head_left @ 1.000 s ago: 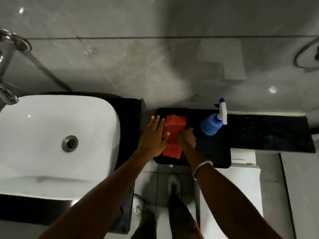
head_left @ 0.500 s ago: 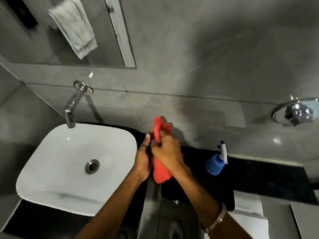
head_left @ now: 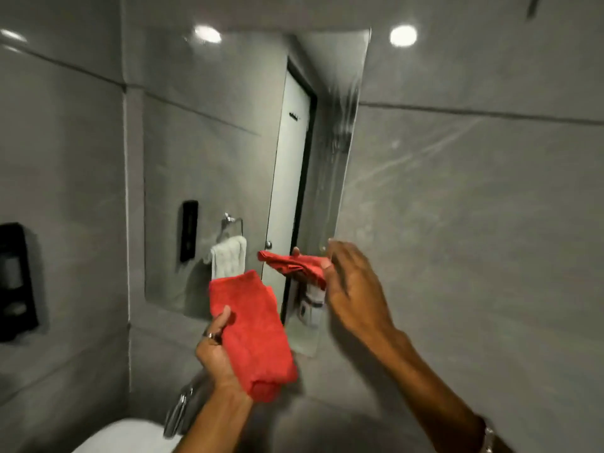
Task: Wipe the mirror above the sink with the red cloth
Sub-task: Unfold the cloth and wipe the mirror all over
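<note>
The mirror (head_left: 212, 158) hangs on the grey wall ahead and reflects a door and a pale towel on a ring. My left hand (head_left: 215, 351) grips the folded red cloth (head_left: 251, 328) and holds it upright just in front of the mirror's lower part. Whether the cloth touches the glass I cannot tell. My right hand (head_left: 353, 289) is blurred, fingers spread and empty, by the mirror's lower right edge. A red shape in the glass beside it is the cloth's reflection.
The chrome faucet (head_left: 178, 413) and the rim of the white sink (head_left: 130, 436) lie below my left hand. A black dispenser (head_left: 13, 282) is fixed to the left wall. Grey tiled wall fills the right side.
The cloth has come up off the black counter to mirror height. Both hands held it half a second ago; now only my left hand does, and my right hand has let go.
</note>
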A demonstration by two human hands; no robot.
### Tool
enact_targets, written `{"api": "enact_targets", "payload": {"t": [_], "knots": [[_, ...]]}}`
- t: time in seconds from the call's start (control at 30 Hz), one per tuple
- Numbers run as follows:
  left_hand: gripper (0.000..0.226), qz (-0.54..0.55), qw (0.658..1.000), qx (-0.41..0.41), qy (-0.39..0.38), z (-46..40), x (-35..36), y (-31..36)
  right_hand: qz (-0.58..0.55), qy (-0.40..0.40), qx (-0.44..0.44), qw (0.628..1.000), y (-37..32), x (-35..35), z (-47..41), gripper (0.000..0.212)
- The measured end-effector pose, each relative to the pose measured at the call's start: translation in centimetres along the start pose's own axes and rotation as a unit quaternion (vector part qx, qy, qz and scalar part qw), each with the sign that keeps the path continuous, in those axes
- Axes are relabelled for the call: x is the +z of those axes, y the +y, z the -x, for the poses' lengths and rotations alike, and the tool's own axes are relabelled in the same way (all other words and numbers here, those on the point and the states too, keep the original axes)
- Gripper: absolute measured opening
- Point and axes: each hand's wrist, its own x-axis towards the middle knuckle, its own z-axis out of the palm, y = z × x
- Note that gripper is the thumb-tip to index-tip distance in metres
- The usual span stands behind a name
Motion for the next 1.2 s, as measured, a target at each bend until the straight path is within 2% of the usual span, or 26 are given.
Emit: {"api": "enact_targets", "payload": {"t": [0.07,0.17,0.27,0.33,0.37,0.4,0.43,0.47,0.53,0.57,0.6,0.77,0.97,1.03,1.17,1.2], "knots": [[0.037,0.014,0.999,0.045,0.009,-2.5,3.8,1.7,0.06,0.054,-0.042,0.996,-0.7,-3.2,-4.8,0.062],[0.031,0.045,0.992,0.115,-0.019,-7.3,9.9,4.3,0.165,0.156,-0.12,0.967,-2.7,-8.1,-12.2,0.061],[0.041,-0.017,0.983,0.182,-0.019,-11.8,15.9,6.1,0.276,0.203,-0.13,0.93,-3.4,-12.5,-18.6,0.062],[0.054,-0.07,0.967,0.233,-0.075,-14.3,19.3,6.8,0.332,0.209,-0.117,0.912,-2.9,-13.6,-21.1,0.065],[0.059,-0.135,0.948,0.277,-0.082,-15.8,20.6,6.8,0.35,0.212,-0.116,0.905,-2.4,-13.7,-22.0,0.067],[0.062,-0.236,0.913,0.325,-0.075,-17.3,21.3,6.7,0.362,0.215,-0.114,0.9,-2.1,-13.5,-22.2,0.069],[0.065,-0.354,0.851,0.384,-0.064,-19.2,22.2,6.4,0.369,0.218,-0.115,0.896,-1.8,-13.3,-22.5,0.07],[0.069,-0.471,0.77,0.426,-0.059,-21.0,22.7,6.0,0.373,0.221,-0.117,0.894,-1.7,-13.2,-22.5,0.07],[0.072,-0.627,0.59,0.508,-0.006,-23.1,23.2,4.8,0.373,0.226,-0.118,0.892,-1.3,-13.1,-22.2,0.07],[0.072,-0.661,0.532,0.529,0.017,-23.5,23.5,4.3,0.376,0.23,-0.119,0.89,-1.1,-13.0,-22.2,0.07],[0.073,-0.676,0.505,0.535,0.027,-23.9,23.6,4.2,0.379,0.234,-0.122,0.887,-1.1,-13.0,-22.3,0.07],[0.075,-0.689,0.46,0.559,-0.033,-22.6,28.0,4.9,0.383,0.244,-0.125,0.882,-1.2,-12.9,-23.0,0.071],[0.071,-0.704,0.403,0.575,-0.106,-21.7,35.1,2.5,0.384,0.242,-0.118,0.883,-1.1,-12.9,-23.2,0.069],[0.071,-0.71,0.385,0.575,-0.129,-21.3,34.0,1.5,0.379,0.245,-0.118,0.884,-1.1,-12.8,-23.1,0.068],[0.069,-0.719,0.309,0.585,-0.211,-19.4,28.0,0.3,0.371,0.247,-0.127,0.886,-0.9,-12.8,-22.9,0.067],[0.069,-0.72,0.304,0.584,-0.22,-19.4,26.3,0.5,0.371,0.247,-0.127,0.886,-0.9,-12.8,-22.9,0.067]]}}
